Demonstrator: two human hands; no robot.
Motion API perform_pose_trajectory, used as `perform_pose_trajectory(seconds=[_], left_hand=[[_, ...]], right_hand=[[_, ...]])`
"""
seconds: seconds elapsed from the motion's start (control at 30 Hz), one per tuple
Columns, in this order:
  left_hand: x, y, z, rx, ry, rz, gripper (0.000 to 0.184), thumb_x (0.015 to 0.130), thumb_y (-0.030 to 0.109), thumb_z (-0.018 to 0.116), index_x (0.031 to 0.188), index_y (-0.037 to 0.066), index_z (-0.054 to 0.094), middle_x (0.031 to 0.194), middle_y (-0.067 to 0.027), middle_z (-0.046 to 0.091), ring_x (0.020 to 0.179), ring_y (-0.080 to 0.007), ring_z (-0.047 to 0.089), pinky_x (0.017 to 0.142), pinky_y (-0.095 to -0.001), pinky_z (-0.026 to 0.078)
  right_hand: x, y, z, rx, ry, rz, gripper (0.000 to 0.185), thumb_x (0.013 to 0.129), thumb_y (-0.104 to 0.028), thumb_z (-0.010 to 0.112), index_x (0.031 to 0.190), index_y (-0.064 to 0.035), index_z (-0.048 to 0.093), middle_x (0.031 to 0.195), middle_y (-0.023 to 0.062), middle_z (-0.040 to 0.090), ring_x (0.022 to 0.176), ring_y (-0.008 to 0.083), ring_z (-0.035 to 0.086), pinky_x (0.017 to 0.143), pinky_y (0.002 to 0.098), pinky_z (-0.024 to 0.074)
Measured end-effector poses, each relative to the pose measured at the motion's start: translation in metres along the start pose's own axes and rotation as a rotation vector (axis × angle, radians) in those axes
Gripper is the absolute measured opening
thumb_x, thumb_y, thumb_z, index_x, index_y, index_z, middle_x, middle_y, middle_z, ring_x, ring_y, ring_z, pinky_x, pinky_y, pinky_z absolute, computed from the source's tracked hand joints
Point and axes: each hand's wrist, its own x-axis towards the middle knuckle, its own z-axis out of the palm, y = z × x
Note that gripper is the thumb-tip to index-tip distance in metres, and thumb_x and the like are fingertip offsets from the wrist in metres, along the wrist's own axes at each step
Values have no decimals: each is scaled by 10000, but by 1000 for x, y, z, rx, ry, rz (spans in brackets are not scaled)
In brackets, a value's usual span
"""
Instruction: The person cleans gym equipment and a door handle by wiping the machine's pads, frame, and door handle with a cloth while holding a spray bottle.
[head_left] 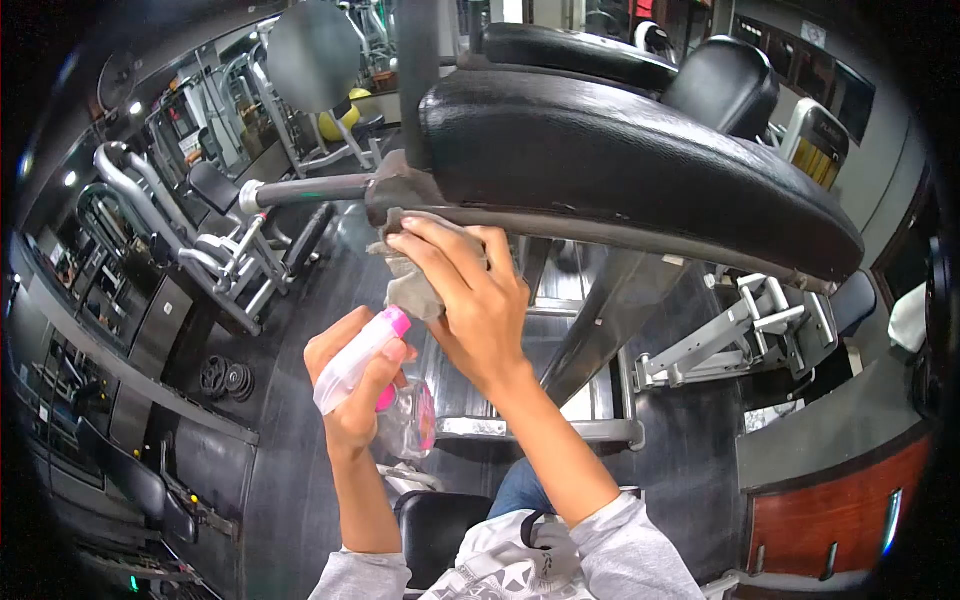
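Note:
A clear spray bottle (405, 425) with a pink and white spray head (365, 358) is in my left hand (350, 375), whose fingers wrap round its neck. The nozzle points up toward the cloth. My right hand (470, 290) presses a grey cloth (412, 280) against the metal frame (480, 218) under a long black padded bench (620, 150). The cloth sits near the bench's left end, beside a bar (315, 191) that sticks out to the left.
Gym machines (215, 225) stand at the left, with weight plates (227, 378) on the floor. Another white-framed machine (750, 330) is at the right. A black seat (445, 530) is below my arms. A reddish wooden panel (830, 510) stands at the lower right.

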Motion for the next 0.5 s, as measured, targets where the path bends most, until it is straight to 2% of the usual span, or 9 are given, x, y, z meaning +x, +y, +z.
perform_pose_trajectory(seconds=[0.07,0.17,0.2,0.3,0.37,0.43,0.5], left_hand=[[1,0,7,-24,-27,20,262,795,193,659,730,-60,646,653,-85,604,473,-114,535,440,-249,380],[4,-3,12,-52,-63,37,264,799,195,659,728,-59,642,651,-84,605,475,-112,537,443,-245,383],[4,-4,13,-50,-81,28,265,800,195,659,729,-60,640,651,-84,606,476,-111,538,446,-242,385],[3,-8,19,-22,-92,7,256,797,186,652,737,-62,634,649,-88,611,476,-110,540,453,-238,390],[1,-12,30,-58,-60,0,248,794,181,649,742,-61,635,651,-88,612,477,-110,541,456,-237,392],[3,-11,38,-89,-39,-10,240,791,175,647,746,-60,636,652,-89,614,478,-110,542,458,-236,394],[8,-7,44,-58,-132,-6,232,787,171,632,753,-58,637,662,-95,620,482,-112,546,459,-240,399]], right_hand=[[0,3,-8,44,6,19,564,589,-52,774,1129,-188,685,1198,-34,663,1001,258,606,814,348,537],[-14,32,-40,-80,158,73,542,603,-46,763,1124,-178,691,1187,-11,669,1034,242,619,828,354,490],[-18,38,-57,-106,214,121,438,622,4,704,1047,-100,713,1128,59,692,1020,259,618,880,360,429],[-32,63,-84,-222,423,285,471,616,118,658,1042,-77,708,1116,74,694,1041,261,597,903,351,434],[-30,64,-85,-229,416,235,476,620,-3,737,1076,-135,705,1131,40,693,1011,240,592,881,365,422],[-24,55,-77,-159,222,121,491,614,-29,760,1088,-144,706,1140,24,691,985,240,598,853,359,457],[-20,51,-50,-82,127,-14,534,600,-69,783,1119,-164,699,1169,-4,683,972,239,607,824,349,491]])
